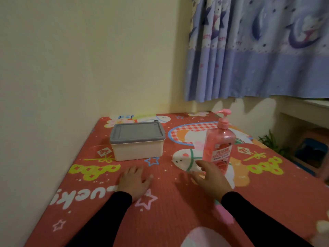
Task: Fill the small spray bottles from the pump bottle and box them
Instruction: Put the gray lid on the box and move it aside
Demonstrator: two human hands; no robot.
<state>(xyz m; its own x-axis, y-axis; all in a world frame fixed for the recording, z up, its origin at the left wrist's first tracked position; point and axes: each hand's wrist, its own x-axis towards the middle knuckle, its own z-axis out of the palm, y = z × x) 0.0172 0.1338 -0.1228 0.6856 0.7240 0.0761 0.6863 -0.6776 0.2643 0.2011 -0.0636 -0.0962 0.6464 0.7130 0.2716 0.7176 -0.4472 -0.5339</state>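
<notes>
Both your hands sit empty on the red mat, box left, pump bottle right.

Far left is the wall [71, 68]; the cream box [138, 146], grey lid closed, stands on the red patterned mat [169, 211]. Your left hand [134, 181] lies flat just in front of it, fingers spread, gripping nothing. Your right hand [209, 178] has loose, parted fingers, just before the base of the upright pink pump bottle [219, 145]; contact unclear. Blue curtain [258, 50] hangs behind. Small spray bottles can't be made out.

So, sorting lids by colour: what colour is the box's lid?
Grey lid, seen in the head view.
</notes>
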